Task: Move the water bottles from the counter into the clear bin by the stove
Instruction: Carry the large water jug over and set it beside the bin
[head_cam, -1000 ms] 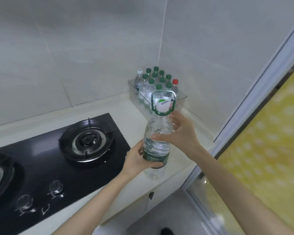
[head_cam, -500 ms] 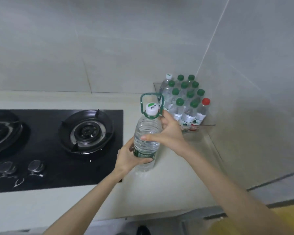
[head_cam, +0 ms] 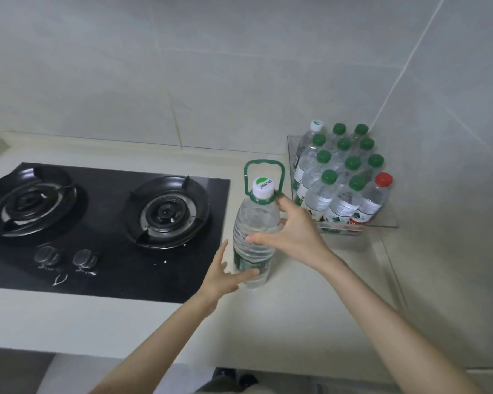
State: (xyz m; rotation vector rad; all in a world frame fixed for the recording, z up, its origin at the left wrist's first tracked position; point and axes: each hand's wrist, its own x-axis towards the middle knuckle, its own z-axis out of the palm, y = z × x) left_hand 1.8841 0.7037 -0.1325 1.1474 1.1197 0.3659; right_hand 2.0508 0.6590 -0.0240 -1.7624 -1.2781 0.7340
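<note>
Both hands have loosened: the left hand (head_cam: 221, 277) and right hand (head_cam: 292, 233) now spread wide beside the big bottle (head_cam: 254, 237). It stands on the counter (head_cam: 296, 322), short of the full bin (head_cam: 382, 224).

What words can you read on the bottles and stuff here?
"Cestbon": on the white cap of the big bottle with the green handle.
Green label band low on the big bottle: too blurred to read.
Labels on the small bottles in the clear bin: too small and blurred to read.
Marks by the stove knobs: symbols only, no readable words.
</note>
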